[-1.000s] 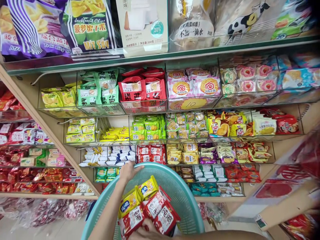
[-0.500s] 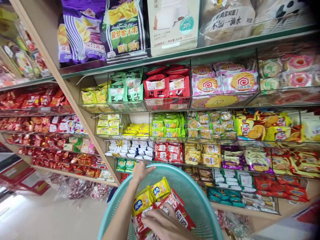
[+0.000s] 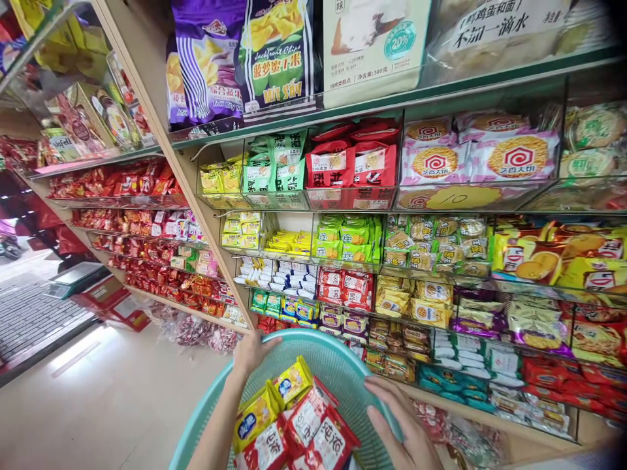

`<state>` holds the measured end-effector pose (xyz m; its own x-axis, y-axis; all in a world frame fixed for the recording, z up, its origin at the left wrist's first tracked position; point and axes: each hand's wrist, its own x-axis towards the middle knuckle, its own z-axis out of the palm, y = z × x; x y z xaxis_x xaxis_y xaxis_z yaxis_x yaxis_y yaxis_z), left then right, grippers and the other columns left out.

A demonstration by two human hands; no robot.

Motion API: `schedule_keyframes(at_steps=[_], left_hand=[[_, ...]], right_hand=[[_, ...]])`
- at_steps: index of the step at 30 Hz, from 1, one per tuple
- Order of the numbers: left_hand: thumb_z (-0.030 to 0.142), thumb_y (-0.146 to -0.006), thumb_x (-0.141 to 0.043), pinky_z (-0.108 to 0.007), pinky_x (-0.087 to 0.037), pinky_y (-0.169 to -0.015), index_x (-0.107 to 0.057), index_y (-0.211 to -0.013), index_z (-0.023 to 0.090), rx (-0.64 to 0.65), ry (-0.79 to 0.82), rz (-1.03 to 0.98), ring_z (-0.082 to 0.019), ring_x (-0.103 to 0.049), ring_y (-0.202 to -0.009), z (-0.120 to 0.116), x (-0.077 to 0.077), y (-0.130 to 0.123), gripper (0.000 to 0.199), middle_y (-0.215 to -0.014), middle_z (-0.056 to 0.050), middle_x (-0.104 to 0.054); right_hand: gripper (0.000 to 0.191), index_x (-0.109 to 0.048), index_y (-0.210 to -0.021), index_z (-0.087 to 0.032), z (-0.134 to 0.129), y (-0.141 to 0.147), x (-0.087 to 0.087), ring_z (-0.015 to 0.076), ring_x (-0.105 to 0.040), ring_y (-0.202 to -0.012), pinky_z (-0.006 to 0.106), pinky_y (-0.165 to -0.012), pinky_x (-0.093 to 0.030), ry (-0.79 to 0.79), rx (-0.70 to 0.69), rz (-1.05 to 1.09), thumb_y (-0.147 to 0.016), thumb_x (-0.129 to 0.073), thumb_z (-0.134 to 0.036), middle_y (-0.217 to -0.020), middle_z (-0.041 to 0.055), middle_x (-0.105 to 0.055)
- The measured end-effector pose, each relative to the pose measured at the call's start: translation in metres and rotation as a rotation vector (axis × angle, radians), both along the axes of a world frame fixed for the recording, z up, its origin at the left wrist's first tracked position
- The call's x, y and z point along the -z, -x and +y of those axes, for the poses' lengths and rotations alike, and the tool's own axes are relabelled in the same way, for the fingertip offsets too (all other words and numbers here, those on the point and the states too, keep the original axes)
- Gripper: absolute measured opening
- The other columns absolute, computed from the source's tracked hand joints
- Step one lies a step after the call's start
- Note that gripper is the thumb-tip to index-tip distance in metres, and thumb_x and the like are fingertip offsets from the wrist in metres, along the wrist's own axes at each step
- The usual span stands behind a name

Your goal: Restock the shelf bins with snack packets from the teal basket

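A teal plastic basket [image 3: 318, 336] with a perforated wall is low in the centre of the head view. My left hand [image 3: 251, 352] is closed around its far left rim, the thumb lying along the edge. At the right rim, my right hand [image 3: 399, 424] has its fingers stretched out and apart, with the rim between thumb and fingers. Firm contact there cannot be made out. Inside the basket lie yellow snack packs [image 3: 255, 414] and red-and-white snack packs [image 3: 326, 444], below and left of the right hand.
Tiered shelves [image 3: 294, 261] of wrapped snacks stand ahead, behind clear dividers. Large chip bags [image 3: 279, 52] sit on the upper glass shelf. Clear bags of sweets [image 3: 191, 326] rest on the floor at left, near a red box [image 3: 115, 303]. Pale floor [image 3: 108, 405] extends at lower left.
My right hand has moved off the packs to the basket's right rim. My left hand stays on the rim. The view has swung left, showing more of the left shelves and the doorway.
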<state>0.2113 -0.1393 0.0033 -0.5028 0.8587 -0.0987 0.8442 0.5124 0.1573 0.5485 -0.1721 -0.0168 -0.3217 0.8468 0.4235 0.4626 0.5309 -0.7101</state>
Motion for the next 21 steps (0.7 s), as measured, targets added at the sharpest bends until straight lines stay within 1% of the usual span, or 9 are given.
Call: schedule_keyframes(at_steps=[3,6,10,13,15,17,21], left_hand=[[0.069,-0.078,-0.043,-0.026,-0.041,-0.064,-0.062,-0.082,0.022,-0.012,0.001,-0.007,-0.026,-0.066,-0.084,-0.025,0.005,0.013,0.052,-0.084,-0.009,-0.071],[0.07,-0.078,-0.041,-0.025,-0.04,-0.061,-0.06,-0.079,0.022,-0.061,0.033,-0.016,-0.025,-0.066,-0.083,-0.043,0.004,0.02,0.051,-0.083,-0.008,-0.071],[0.069,-0.078,-0.041,-0.026,-0.041,-0.063,-0.059,-0.077,0.022,-0.082,0.047,-0.01,-0.026,-0.066,-0.083,-0.054,-0.002,0.028,0.05,-0.082,-0.008,-0.071],[0.07,-0.078,-0.041,-0.028,-0.041,-0.064,-0.059,-0.077,0.022,-0.08,0.037,0.001,-0.027,-0.066,-0.084,-0.057,-0.004,0.042,0.051,-0.081,-0.009,-0.071],[0.07,-0.078,-0.041,-0.028,-0.041,-0.063,-0.059,-0.078,0.023,-0.078,0.033,0.001,-0.028,-0.066,-0.085,-0.058,-0.003,0.057,0.051,-0.082,-0.009,-0.071],[0.07,-0.077,-0.041,-0.028,-0.041,-0.064,-0.059,-0.079,0.023,-0.073,0.027,0.002,-0.028,-0.066,-0.087,-0.06,-0.003,0.077,0.05,-0.084,-0.009,-0.071],[0.069,-0.078,-0.04,-0.028,-0.042,-0.067,-0.06,-0.079,0.022,-0.069,0.02,0.02,-0.028,-0.066,-0.088,-0.065,-0.006,0.129,0.051,-0.086,-0.009,-0.071]], right_hand=[[0.026,-0.063,-0.11,-0.026,-0.01,0.012,0.003,0.0192,-0.06,-0.108,0.026,-0.088,-0.052,-0.031,-0.043,0.021,-0.089,-0.049,-0.034,-0.116,0.0046,-0.063],[0.025,-0.063,-0.109,-0.025,-0.021,0.025,0.0,0.02,-0.061,-0.106,0.028,-0.087,-0.052,-0.063,-0.095,0.033,-0.089,-0.05,-0.033,-0.114,0.0052,-0.064],[0.023,-0.063,-0.107,-0.025,-0.032,0.035,-0.005,0.02,-0.061,-0.104,0.028,-0.086,-0.053,-0.073,-0.086,0.051,-0.089,-0.049,-0.031,-0.111,0.0054,-0.065],[0.022,-0.064,-0.105,-0.025,-0.037,0.047,-0.001,0.0197,-0.062,-0.103,0.028,-0.086,-0.053,-0.08,-0.06,0.064,-0.09,-0.048,-0.031,-0.109,0.0055,-0.065],[0.022,-0.064,-0.104,-0.025,-0.041,0.06,0.004,0.0198,-0.062,-0.102,0.028,-0.085,-0.054,-0.081,-0.046,0.069,-0.09,-0.048,-0.031,-0.109,0.0058,-0.065],[0.021,-0.064,-0.103,-0.025,-0.045,0.08,0.011,0.0196,-0.063,-0.101,0.027,-0.084,-0.054,-0.086,-0.034,0.079,-0.089,-0.049,-0.03,-0.107,0.0056,-0.066],[0.019,-0.065,-0.101,-0.026,-0.054,0.135,0.024,0.0196,-0.064,-0.099,0.027,-0.084,-0.054,-0.104,-0.003,0.132,-0.088,-0.051,-0.029,-0.105,0.0051,-0.067]])
